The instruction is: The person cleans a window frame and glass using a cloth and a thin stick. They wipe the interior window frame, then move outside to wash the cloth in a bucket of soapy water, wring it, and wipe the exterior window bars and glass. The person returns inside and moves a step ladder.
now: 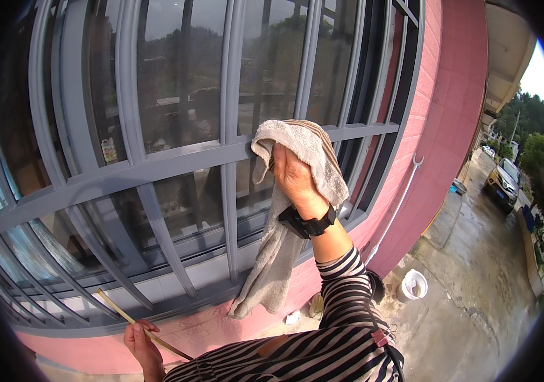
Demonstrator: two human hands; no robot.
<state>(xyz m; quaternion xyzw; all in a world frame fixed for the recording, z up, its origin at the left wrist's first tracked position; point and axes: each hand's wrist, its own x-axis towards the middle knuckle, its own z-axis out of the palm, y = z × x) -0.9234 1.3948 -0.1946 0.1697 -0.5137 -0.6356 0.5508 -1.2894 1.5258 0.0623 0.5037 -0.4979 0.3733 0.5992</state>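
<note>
My right hand (293,174) is raised against the grey metal window grille (181,155), gripping a light grey towel with a brown striped edge (272,277). The towel lies over the horizontal rail and hangs down past my wrist, which wears a black watch. Low on the left, my left hand (143,341) holds a thin yellowish stick (121,313), its upper end near the lower bars. Behind the grille are dark window panes (179,95) with reflections; a bottle (108,149) shows through the glass.
A pink wall (449,119) surrounds the window, with a white forked pole (396,210) leaning on it. On the wet concrete ground stands a white bucket (413,285). Farther off, a car (503,184) is parked near a low wall, and a basin (458,186) sits by the building.
</note>
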